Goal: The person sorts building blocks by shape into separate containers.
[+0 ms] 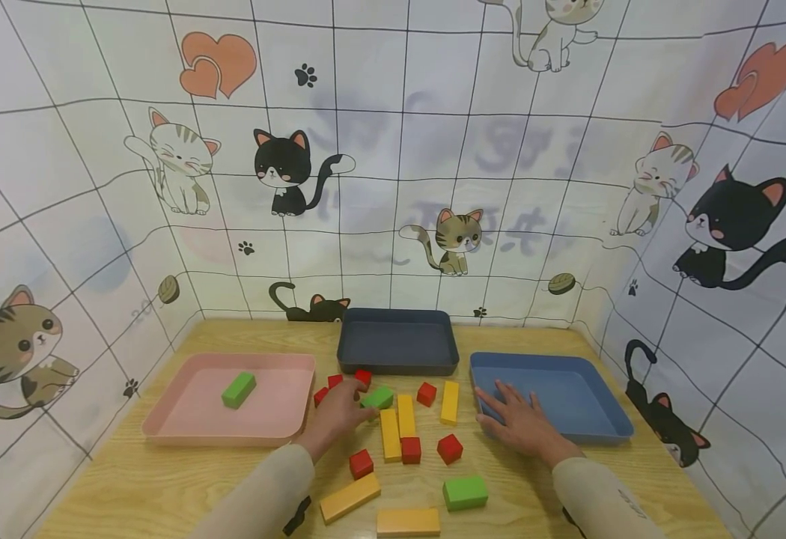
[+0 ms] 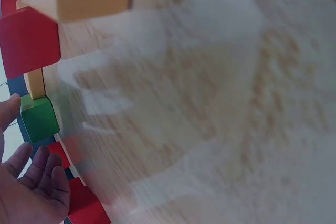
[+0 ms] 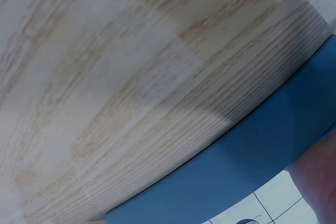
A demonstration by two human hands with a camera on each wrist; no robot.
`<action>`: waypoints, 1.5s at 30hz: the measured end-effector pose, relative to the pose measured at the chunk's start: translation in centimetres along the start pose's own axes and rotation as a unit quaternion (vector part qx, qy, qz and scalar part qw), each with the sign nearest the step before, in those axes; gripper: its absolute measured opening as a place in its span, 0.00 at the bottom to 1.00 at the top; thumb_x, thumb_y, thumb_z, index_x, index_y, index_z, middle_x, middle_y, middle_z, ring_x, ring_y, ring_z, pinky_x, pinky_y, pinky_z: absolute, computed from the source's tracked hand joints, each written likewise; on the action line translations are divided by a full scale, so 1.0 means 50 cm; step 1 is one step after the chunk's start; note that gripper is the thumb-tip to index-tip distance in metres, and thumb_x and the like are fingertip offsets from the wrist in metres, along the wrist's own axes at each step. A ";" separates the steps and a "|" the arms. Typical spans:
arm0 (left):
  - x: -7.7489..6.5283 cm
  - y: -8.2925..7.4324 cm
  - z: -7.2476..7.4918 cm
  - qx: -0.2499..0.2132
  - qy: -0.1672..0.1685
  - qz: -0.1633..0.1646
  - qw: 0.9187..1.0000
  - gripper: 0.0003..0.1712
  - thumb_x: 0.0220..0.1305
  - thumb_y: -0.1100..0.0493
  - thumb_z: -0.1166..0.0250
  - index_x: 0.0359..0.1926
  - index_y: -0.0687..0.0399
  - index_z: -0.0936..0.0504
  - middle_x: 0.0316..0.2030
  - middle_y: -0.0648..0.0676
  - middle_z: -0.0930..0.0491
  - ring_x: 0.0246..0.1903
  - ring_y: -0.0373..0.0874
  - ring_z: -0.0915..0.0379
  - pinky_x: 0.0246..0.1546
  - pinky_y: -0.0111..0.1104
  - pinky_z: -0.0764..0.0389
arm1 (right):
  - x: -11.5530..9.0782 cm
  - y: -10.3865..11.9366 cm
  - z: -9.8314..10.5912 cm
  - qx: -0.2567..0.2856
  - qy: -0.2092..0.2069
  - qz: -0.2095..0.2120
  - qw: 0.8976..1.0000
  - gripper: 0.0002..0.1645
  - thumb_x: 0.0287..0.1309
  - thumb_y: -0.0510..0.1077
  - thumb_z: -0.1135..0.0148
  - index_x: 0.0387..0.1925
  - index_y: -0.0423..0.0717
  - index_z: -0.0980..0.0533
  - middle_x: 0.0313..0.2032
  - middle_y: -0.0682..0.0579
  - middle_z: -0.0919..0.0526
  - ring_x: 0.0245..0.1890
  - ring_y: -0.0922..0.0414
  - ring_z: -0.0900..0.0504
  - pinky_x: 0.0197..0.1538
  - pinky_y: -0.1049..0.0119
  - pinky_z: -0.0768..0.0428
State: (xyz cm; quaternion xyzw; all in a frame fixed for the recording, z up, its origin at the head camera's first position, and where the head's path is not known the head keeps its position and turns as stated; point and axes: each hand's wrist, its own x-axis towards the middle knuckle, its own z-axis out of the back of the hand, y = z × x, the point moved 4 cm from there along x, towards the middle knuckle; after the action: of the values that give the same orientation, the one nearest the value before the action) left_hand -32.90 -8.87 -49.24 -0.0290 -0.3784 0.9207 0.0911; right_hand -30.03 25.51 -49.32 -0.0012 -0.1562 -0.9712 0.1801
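Observation:
My left hand (image 1: 339, 410) reaches among the blocks, nearest to a green block (image 1: 378, 397). In the left wrist view the thumb and the bent fingers of that hand (image 2: 37, 187) lie on either side of the green block (image 2: 40, 119), with no clear grip on it. Red cubes (image 1: 362, 377) sit close by its knuckles, some partly hidden. My right hand (image 1: 519, 423) is spread with straight fingers over the left front edge of the blue tray (image 1: 588, 397) and holds nothing. Only a blurred bit of it shows in the right wrist view.
A pink tray (image 1: 191, 427) with one green block (image 1: 239, 390) stands at left, a dark tray (image 1: 397, 368) at the back. Yellow blocks (image 1: 389, 434), red cubes (image 1: 450, 448) and another green block (image 1: 465, 493) lie scattered on the wooden table (image 1: 521, 501). Patterned cloth walls surround it.

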 end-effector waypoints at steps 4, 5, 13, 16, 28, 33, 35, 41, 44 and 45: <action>0.003 0.001 -0.002 0.011 0.005 -0.001 1.000 0.28 0.55 0.53 0.24 0.53 0.62 0.20 0.45 0.57 0.19 0.42 0.51 0.23 0.47 0.47 0.21 | -0.001 0.001 -0.001 0.003 0.002 -0.001 1.000 0.39 0.71 0.65 0.51 0.74 0.50 0.37 0.72 0.31 0.44 0.70 0.28 0.47 0.63 0.23 0.58; 0.003 0.001 -0.002 0.012 0.005 -0.001 1.000 0.28 0.55 0.53 0.24 0.53 0.62 0.20 0.44 0.57 0.19 0.42 0.51 0.23 0.47 0.47 0.21 | -0.001 0.001 -0.001 0.005 0.002 -0.004 1.000 0.39 0.70 0.65 0.51 0.74 0.50 0.37 0.72 0.32 0.44 0.71 0.29 0.48 0.63 0.24 0.58; 0.005 -0.005 -0.006 0.027 0.009 -0.002 1.000 0.26 0.54 0.54 0.24 0.51 0.61 0.20 0.43 0.56 0.20 0.39 0.49 0.25 0.48 0.46 0.21 | 0.001 -0.002 -0.001 -0.002 0.019 -0.021 1.000 0.40 0.71 0.67 0.54 0.75 0.52 0.39 0.74 0.34 0.47 0.72 0.31 0.50 0.65 0.25 0.60; 0.007 -0.005 -0.009 0.034 0.011 0.002 0.999 0.25 0.54 0.54 0.23 0.51 0.60 0.19 0.42 0.54 0.20 0.37 0.47 0.27 0.46 0.44 0.21 | 0.002 -0.004 -0.002 -0.005 0.021 -0.022 1.000 0.40 0.71 0.67 0.55 0.75 0.53 0.40 0.74 0.34 0.47 0.72 0.31 0.50 0.65 0.25 0.60; 0.007 -0.004 -0.013 0.061 0.004 0.010 0.998 0.25 0.53 0.55 0.24 0.50 0.61 0.18 0.41 0.54 0.20 0.36 0.48 0.27 0.47 0.45 0.21 | 0.002 -0.002 -0.003 0.002 0.013 -0.014 1.000 0.40 0.70 0.67 0.53 0.74 0.51 0.38 0.73 0.33 0.46 0.71 0.30 0.49 0.64 0.24 0.59; 0.006 -0.004 -0.009 0.064 -0.003 0.005 0.998 0.23 0.54 0.56 0.25 0.48 0.62 0.18 0.40 0.55 0.20 0.35 0.47 0.27 0.46 0.46 0.22 | 0.002 -0.001 -0.003 0.004 0.018 -0.018 1.000 0.40 0.70 0.67 0.53 0.74 0.52 0.38 0.73 0.33 0.46 0.72 0.30 0.50 0.64 0.25 0.59; 0.006 -0.004 -0.007 0.063 -0.005 0.004 0.998 0.22 0.54 0.56 0.25 0.47 0.63 0.18 0.39 0.54 0.20 0.34 0.47 0.27 0.45 0.45 0.21 | 0.002 -0.002 -0.003 0.002 0.019 -0.019 1.000 0.40 0.70 0.67 0.53 0.75 0.52 0.39 0.73 0.33 0.47 0.72 0.30 0.50 0.64 0.25 0.59; 0.005 -0.004 -0.004 0.040 -0.004 0.021 0.999 0.23 0.55 0.55 0.26 0.49 0.63 0.18 0.39 0.54 0.21 0.34 0.47 0.28 0.44 0.45 0.21 | 0.003 -0.001 -0.004 -0.001 0.022 -0.024 0.999 0.40 0.71 0.67 0.53 0.75 0.52 0.39 0.74 0.34 0.47 0.72 0.31 0.51 0.65 0.25 0.60; 0.003 -0.006 -0.002 0.035 -0.006 0.022 0.999 0.24 0.56 0.54 0.26 0.50 0.64 0.19 0.40 0.54 0.22 0.35 0.47 0.28 0.44 0.44 0.21 | 0.002 -0.001 -0.004 -0.006 0.021 -0.025 0.999 0.40 0.71 0.67 0.54 0.75 0.52 0.39 0.74 0.34 0.47 0.72 0.31 0.50 0.65 0.26 0.59; 0.003 -0.007 -0.001 0.034 -0.008 0.022 0.999 0.24 0.56 0.54 0.27 0.50 0.64 0.19 0.40 0.54 0.22 0.35 0.47 0.28 0.44 0.44 0.21 | 0.002 -0.001 -0.004 -0.008 0.019 -0.025 0.999 0.40 0.71 0.67 0.54 0.75 0.52 0.39 0.74 0.34 0.47 0.72 0.31 0.50 0.65 0.26 0.59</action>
State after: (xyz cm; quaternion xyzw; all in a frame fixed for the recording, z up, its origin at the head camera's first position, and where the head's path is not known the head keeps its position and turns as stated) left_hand -32.98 -8.58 -49.02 -0.0273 -0.3466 0.9351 0.0686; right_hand -30.14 25.45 -49.51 0.0200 -0.1447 -0.9764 0.1588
